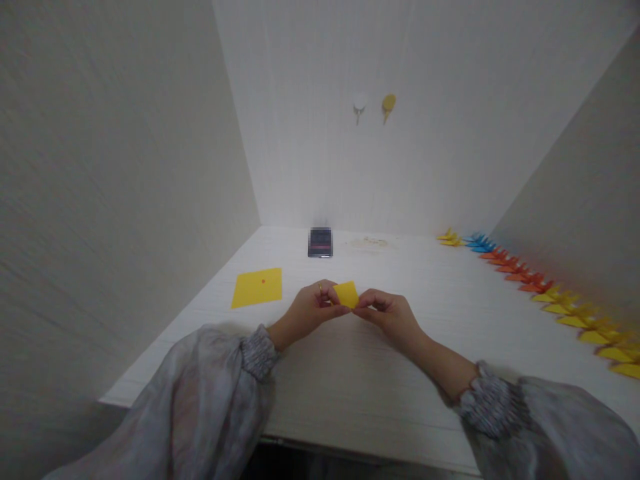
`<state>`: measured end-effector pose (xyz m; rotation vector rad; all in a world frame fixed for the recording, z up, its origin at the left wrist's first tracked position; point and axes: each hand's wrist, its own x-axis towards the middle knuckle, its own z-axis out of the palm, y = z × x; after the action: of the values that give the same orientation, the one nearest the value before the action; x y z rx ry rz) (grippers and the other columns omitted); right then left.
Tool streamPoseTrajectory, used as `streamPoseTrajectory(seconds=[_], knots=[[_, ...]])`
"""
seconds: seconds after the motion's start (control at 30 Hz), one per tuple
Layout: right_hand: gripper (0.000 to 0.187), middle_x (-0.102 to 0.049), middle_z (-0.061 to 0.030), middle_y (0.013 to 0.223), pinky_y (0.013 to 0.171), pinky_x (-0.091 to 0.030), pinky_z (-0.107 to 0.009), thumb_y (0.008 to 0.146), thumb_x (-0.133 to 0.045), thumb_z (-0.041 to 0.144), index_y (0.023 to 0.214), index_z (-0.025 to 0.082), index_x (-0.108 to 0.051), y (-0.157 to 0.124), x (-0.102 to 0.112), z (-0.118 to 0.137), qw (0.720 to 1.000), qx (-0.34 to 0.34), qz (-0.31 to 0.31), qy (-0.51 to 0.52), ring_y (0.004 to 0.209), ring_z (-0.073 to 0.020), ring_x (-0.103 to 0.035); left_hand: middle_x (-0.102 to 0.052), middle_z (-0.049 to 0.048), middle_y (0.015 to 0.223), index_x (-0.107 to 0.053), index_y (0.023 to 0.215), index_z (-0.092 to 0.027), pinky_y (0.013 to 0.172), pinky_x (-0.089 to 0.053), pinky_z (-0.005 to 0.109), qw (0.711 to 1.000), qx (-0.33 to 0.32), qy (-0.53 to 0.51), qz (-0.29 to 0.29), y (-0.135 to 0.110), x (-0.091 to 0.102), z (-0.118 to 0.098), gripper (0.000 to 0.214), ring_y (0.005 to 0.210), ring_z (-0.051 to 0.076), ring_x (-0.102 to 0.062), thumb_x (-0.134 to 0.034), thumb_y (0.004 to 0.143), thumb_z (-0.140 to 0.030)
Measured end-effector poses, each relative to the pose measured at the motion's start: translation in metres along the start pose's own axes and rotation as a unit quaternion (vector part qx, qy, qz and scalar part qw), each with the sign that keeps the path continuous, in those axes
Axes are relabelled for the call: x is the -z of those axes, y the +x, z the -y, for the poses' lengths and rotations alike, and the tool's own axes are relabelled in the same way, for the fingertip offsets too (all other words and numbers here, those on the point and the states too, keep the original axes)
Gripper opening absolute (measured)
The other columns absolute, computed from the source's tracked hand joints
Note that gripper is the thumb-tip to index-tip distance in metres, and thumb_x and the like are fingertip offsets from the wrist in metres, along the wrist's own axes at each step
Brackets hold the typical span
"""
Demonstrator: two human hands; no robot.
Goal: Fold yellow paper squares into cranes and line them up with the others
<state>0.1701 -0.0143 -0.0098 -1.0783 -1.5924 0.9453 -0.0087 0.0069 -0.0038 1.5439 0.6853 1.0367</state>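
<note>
A small folded piece of yellow paper [347, 293] is held above the middle of the white table. My left hand [316, 305] pinches its left side and lower edge, with the thumb along the bottom; a ring is on one finger. At the lower right corner, my right hand [389, 312] grips the same paper between thumb and fingertips. The fingers partly cover the paper's edges, and the folds themselves are too small to make out. To the left of my left hand lies a flat yellow paper sheet [250, 288] with a small reddish dot [263, 281] on it.
A dark, blurred-out rectangular device [320, 242] lies near the back wall. Folded paper cranes in yellow, blue [479, 241] and orange-red [515, 270] form a row along the right side. Two hooks, white [359, 105] and yellow [389, 104], are on the back wall. Side walls enclose the table [370, 393].
</note>
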Motion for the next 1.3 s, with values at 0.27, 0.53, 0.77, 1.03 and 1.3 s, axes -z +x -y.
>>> streamPoseTrajectory(seconds=[0.27, 0.53, 0.77, 1.03, 1.3], knots=[[0.008, -0.061, 0.0018, 0.063, 0.060, -0.043, -0.026, 0.058, -0.068, 0.024, 0.062, 0.020, -0.062, 0.0005, -0.0038, -0.0018, 0.996, -0.055, -0.016, 0.065, 0.059, -0.0118, -0.054, -0.054, -0.0029, 0.059, -0.047, 0.061, -0.014, 0.054, -0.040, 0.021, 0.997, 0.057, 0.005, -0.046, 0.0024, 0.0009, 0.0011, 0.027, 0.055, 0.007, -0.051, -0.069, 0.059, -0.029], [0.012, -0.063, 0.0013, 0.059, 0.060, -0.043, -0.027, 0.056, -0.069, 0.024, 0.060, 0.019, -0.059, 0.0009, -0.0056, 0.0011, 0.986, -0.106, -0.028, 0.125, 0.057, -0.0120, -0.057, -0.053, -0.0044, 0.054, -0.049, 0.061, -0.013, 0.050, -0.038, 0.020, 0.994, 0.073, 0.022, -0.076, 0.0025, 0.0012, 0.0003, 0.027, 0.050, 0.006, -0.049, -0.069, 0.058, -0.031], [0.020, -0.060, 0.0040, 0.058, 0.058, -0.042, -0.025, 0.054, -0.071, 0.020, 0.066, 0.018, -0.055, 0.0014, -0.0073, -0.0011, 0.978, -0.088, -0.026, 0.186, 0.056, -0.0098, -0.055, -0.054, -0.0043, 0.052, -0.049, 0.060, -0.013, 0.049, -0.039, 0.020, 0.992, 0.084, 0.030, -0.091, 0.0022, 0.0005, -0.0022, 0.028, 0.048, 0.006, -0.049, -0.070, 0.057, -0.031], [0.025, -0.059, 0.0041, 0.063, 0.059, -0.042, -0.025, 0.051, -0.074, 0.019, 0.066, 0.018, -0.054, 0.0028, -0.0077, -0.0050, 0.973, -0.097, -0.022, 0.210, 0.057, -0.0089, -0.054, -0.052, -0.0045, 0.051, -0.048, 0.057, -0.014, 0.048, -0.038, 0.020, 0.990, 0.075, 0.045, -0.107, 0.0032, 0.0014, 0.0028, 0.029, 0.047, 0.006, -0.048, -0.070, 0.056, -0.033], [0.033, -0.064, 0.0017, 0.072, 0.064, -0.044, -0.025, 0.047, -0.075, 0.013, 0.075, 0.018, -0.058, 0.0024, -0.0075, -0.0028, 0.955, -0.148, 0.028, 0.255, 0.065, -0.0108, -0.059, -0.049, -0.0058, 0.048, -0.048, 0.057, -0.014, 0.046, -0.035, 0.019, 0.987, 0.072, 0.081, -0.115, 0.0020, 0.0013, -0.0004, 0.027, 0.044, 0.006, -0.045, -0.069, 0.057, -0.031]])
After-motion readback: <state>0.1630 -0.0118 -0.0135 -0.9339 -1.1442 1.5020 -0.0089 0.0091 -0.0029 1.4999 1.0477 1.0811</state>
